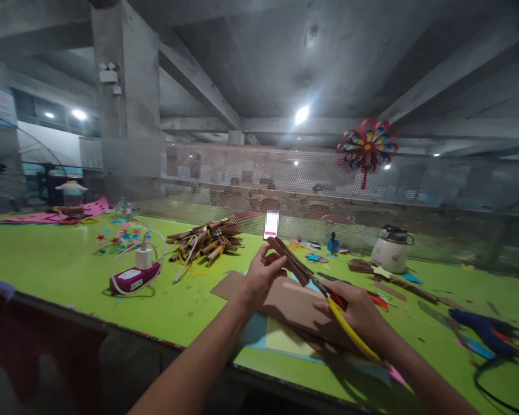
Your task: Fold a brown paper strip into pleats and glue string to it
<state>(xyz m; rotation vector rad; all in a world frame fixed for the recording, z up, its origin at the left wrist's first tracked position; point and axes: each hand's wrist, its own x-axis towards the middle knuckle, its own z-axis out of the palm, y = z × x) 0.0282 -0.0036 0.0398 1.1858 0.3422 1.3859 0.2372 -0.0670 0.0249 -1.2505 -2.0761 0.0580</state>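
brown paper strip point(290, 260) held above the green table point(60, 265), long axis slanting from upper left down to lower right. pinched at its upper end by left hand point(262, 276), fingers curled shut. gripped by right hand point(358, 314): scissors point(328, 294), blades toward strip, yellow handle trailing. cardboard point(285, 305) beneath.

Head camera looks forward across the green table point(47, 259)

One phone point(271, 224), one kettle point(389, 249), one pinwheel point(367, 147).
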